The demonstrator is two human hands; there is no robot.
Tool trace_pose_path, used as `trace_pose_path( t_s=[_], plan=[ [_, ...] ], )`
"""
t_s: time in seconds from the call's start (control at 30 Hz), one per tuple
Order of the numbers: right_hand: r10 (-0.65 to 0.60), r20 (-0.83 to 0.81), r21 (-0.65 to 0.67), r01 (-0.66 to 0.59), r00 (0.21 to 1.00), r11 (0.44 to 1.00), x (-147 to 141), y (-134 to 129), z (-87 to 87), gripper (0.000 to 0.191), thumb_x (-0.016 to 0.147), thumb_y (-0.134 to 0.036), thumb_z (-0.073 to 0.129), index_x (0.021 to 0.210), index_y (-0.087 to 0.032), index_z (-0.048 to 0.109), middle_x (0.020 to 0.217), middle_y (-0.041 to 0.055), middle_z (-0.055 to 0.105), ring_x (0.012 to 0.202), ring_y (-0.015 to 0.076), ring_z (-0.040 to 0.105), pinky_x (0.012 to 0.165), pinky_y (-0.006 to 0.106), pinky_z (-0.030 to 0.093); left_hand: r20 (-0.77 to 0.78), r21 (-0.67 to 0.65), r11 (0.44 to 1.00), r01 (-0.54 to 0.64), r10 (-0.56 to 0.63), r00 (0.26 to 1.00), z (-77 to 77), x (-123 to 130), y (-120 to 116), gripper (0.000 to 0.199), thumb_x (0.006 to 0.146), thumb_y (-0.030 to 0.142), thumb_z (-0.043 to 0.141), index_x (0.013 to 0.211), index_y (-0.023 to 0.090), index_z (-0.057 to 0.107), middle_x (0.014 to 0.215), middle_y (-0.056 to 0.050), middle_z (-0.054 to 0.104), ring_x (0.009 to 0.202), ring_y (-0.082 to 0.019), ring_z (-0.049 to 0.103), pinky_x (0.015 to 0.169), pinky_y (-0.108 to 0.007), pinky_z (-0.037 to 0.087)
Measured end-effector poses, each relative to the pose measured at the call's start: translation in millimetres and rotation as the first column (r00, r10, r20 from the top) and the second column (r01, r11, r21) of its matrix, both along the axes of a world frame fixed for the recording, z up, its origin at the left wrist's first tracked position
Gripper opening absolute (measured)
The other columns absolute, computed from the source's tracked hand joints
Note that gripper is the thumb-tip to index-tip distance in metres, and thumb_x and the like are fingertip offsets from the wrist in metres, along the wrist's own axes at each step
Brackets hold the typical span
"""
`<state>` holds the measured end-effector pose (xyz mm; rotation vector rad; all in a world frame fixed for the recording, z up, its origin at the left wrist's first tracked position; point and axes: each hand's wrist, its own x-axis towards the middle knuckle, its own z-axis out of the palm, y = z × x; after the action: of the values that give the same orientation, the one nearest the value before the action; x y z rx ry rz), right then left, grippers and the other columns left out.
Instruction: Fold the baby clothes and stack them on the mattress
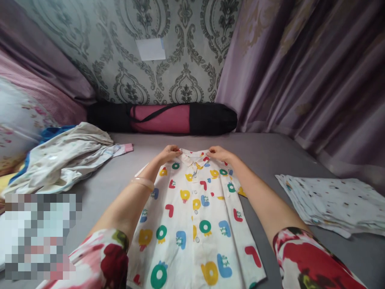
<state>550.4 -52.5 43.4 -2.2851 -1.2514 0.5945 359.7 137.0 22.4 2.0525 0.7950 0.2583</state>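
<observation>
A white button-up shirt (pixel 186 216) printed with colourful letters lies front side up on the grey bed sheet (pixel 258 156), its collar pointing away from me. My left hand (pixel 171 153) grips the shirt by the left end of its collar, fingers closed on the cloth. At the collar's other end, my right hand (pixel 219 153) pinches the fabric in the same way. Both forearms reach over the shirt's sides and partly cover its sleeves. A pale bangle (pixel 143 183) circles my left wrist.
Rumpled clothes (pixel 75 152) lie in a heap at left, beside a floral pillow (pixel 18 124). Folded cloths (pixel 333 200) are stacked at right. A black and pink long bag (pixel 162 118) rests along the patterned wall. Purple curtains (pixel 300 72) hang at right.
</observation>
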Motion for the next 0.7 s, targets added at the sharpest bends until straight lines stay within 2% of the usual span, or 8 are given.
trace_pose_path(
  t_s=[0.07, 0.13, 0.27, 0.33, 0.4, 0.5, 0.6, 0.7],
  plan=[
    [-0.036, 0.038, 0.034, 0.035, 0.999, 0.999, -6, 0, -6.9, 0.019, 0.091, -0.029, 0.049, 0.096, -0.016, 0.062, 0.094, 0.0042, 0.068, 0.083, 0.0149, 0.059, 0.071, 0.022, 0.043, 0.057, 0.147, 0.988, -0.049, 0.041, 0.998, -7.7, -1, -5, 0.020, 0.079, 0.037, 0.055, 0.083, 0.018, 0.060, 0.069, 0.001, 0.058, 0.067, -0.014, 0.054, 0.062, -0.025, 0.038],
    [-0.077, 0.122, 0.063, 0.070, 0.989, 0.996, -14, 0, -15.8, 0.021, 0.093, -0.029, 0.044, 0.099, -0.017, 0.060, 0.102, 0.0072, 0.066, 0.093, 0.0185, 0.057, 0.080, 0.026, 0.042, 0.021, 0.331, 0.939, -0.091, 0.089, 0.996, -15.7, -2, -12, 0.017, 0.083, 0.032, 0.051, 0.088, 0.019, 0.059, 0.078, -0.001, 0.062, 0.079, -0.018, 0.057, 0.073, -0.030, 0.039],
    [-0.094, 0.465, 0.076, 0.066, 0.880, 0.995, -33, -2, -32.4, 0.025, 0.097, -0.028, 0.037, 0.104, -0.017, 0.057, 0.112, 0.0132, 0.061, 0.107, 0.0254, 0.052, 0.093, 0.035, 0.036, -0.096, 0.641, 0.767, -0.005, 0.086, 0.992, -27.9, 0, -26, 0.021, 0.091, 0.027, 0.040, 0.102, 0.019, 0.057, 0.101, -0.009, 0.063, 0.100, -0.027, 0.055, 0.085, -0.040, 0.035],
    [-0.092, 0.558, 0.056, 0.073, 0.825, 0.996, -39, -3, -35.6, 0.027, 0.098, -0.029, 0.034, 0.107, -0.017, 0.057, 0.114, 0.0143, 0.060, 0.108, 0.0261, 0.052, 0.094, 0.036, 0.035, -0.158, 0.719, 0.693, 0.050, 0.093, 0.983, -30.5, 0, -30, 0.025, 0.095, 0.027, 0.034, 0.106, 0.017, 0.055, 0.107, -0.013, 0.061, 0.103, -0.029, 0.053, 0.086, -0.042, 0.035],
    [-0.101, 0.575, 0.041, 0.095, 0.812, 0.995, -38, -6, -33.6, 0.029, 0.098, -0.034, 0.036, 0.107, -0.017, 0.057, 0.115, 0.0140, 0.061, 0.108, 0.0263, 0.053, 0.094, 0.036, 0.035, -0.219, 0.745, 0.662, 0.081, 0.128, 0.967, -30.1, 1, -33, 0.029, 0.097, 0.027, 0.030, 0.108, 0.015, 0.054, 0.110, -0.015, 0.059, 0.103, -0.030, 0.052, 0.086, -0.042, 0.035],
    [-0.101, 0.473, -0.016, 0.124, 0.875, 0.992, -20, -16, -21.5, 0.035, 0.095, -0.047, 0.042, 0.105, -0.018, 0.060, 0.111, 0.0121, 0.064, 0.103, 0.0261, 0.057, 0.088, 0.034, 0.039, -0.281, 0.732, 0.675, 0.097, 0.169, 0.945, -23.8, 1, -35, 0.032, 0.098, 0.029, 0.029, 0.112, 0.013, 0.053, 0.114, -0.016, 0.058, 0.105, -0.031, 0.051, 0.086, -0.042, 0.036],
    [-0.095, 0.215, -0.136, 0.126, 0.972, 0.983, 10, -32, -4.7, 0.051, 0.095, -0.056, 0.032, 0.090, -0.017, 0.065, 0.096, 0.0113, 0.069, 0.090, 0.0239, 0.063, 0.076, 0.030, 0.043, -0.286, 0.729, 0.681, 0.075, 0.202, 0.937, -13.4, 2, -40, 0.033, 0.096, 0.027, 0.033, 0.120, 0.011, 0.050, 0.119, -0.019, 0.055, 0.107, -0.032, 0.050, 0.085, -0.042, 0.036],
    [-0.139, -0.042, -0.207, 0.127, 0.989, 0.970, 37, -50, 6.7, 0.065, 0.096, -0.060, 0.025, 0.075, -0.015, 0.067, 0.083, 0.0106, 0.069, 0.078, 0.0208, 0.064, 0.066, 0.027, 0.042, -0.187, 0.778, 0.622, 0.089, 0.094, 0.978, -4.1, 10, -55, 0.035, 0.094, 0.022, 0.035, 0.126, 0.013, 0.048, 0.123, -0.018, 0.054, 0.110, -0.031, 0.049, 0.088, -0.042, 0.035]
  ],
)
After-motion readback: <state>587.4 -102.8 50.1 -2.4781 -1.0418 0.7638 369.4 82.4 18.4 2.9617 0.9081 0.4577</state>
